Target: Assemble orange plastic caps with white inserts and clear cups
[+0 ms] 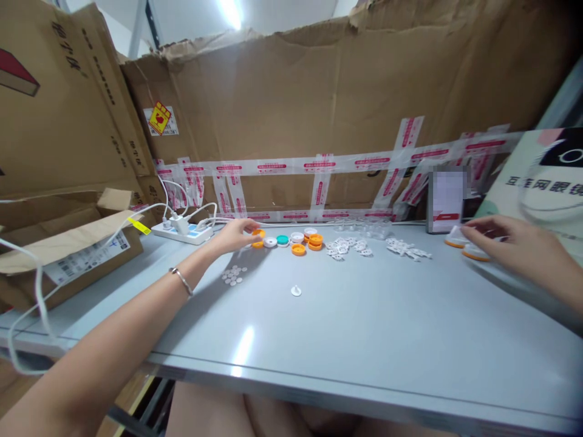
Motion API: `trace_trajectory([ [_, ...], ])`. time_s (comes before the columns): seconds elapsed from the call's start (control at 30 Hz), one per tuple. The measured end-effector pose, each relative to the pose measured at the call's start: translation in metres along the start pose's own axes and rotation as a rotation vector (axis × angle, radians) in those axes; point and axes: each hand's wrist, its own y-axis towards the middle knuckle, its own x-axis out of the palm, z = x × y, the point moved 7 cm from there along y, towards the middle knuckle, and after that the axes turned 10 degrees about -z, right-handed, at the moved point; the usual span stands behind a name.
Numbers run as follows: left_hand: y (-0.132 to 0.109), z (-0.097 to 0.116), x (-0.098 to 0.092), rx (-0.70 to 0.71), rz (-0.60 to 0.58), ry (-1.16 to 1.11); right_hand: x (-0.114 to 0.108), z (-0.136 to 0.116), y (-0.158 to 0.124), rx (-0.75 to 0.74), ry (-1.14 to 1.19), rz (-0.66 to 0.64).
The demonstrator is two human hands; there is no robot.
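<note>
My left hand [234,235] reaches to the back of the table, its fingers closed on an orange round cap [259,233]. Beside it stand a white cap [270,242], a green one [282,240] and several more white and orange caps [315,241]. At the far right, my right hand [510,240] has its fingers curled over a white-and-orange round piece [476,252], partly hidden by the hand. A similar piece [454,237] sits just left of it. One white disc with a short stem [296,291] lies alone at mid-table.
Small white discs [233,275] lie near my left wrist. White card-like parts [344,247], another white pile [407,249] and clear plastic parts [364,227] lie further right. A phone [445,200] stands behind. A power strip [182,230] and an open carton [68,243] occupy the left.
</note>
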Motion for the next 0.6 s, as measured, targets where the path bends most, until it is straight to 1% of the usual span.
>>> trace_trajectory([
  [0.07, -0.016, 0.027, 0.003, 0.09, -0.041, -0.029, 0.001, 0.001, 0.001, 0.001, -0.003, -0.006],
  [0.13, -0.036, 0.063, 0.016, 0.306, -0.172, -0.075, 0.003, 0.002, 0.002, -0.002, -0.009, -0.015],
  [0.17, -0.045, 0.077, 0.022, 0.378, -0.218, -0.071, 0.004, 0.002, 0.002, -0.003, -0.01, -0.017],
  [0.23, -0.057, 0.092, 0.034, 0.448, -0.279, -0.053, 0.006, 0.004, 0.003, -0.004, -0.009, -0.021],
  [0.33, -0.06, 0.096, 0.047, 0.463, -0.321, -0.03, 0.008, 0.005, 0.002, 0.002, 0.004, -0.034],
  [0.47, -0.053, 0.087, 0.057, 0.469, -0.349, -0.035, 0.01, 0.005, 0.002, 0.005, 0.038, -0.058],
  [0.6, -0.049, 0.079, 0.068, 0.439, -0.373, -0.064, 0.009, 0.004, 0.001, -0.007, 0.03, -0.047],
])
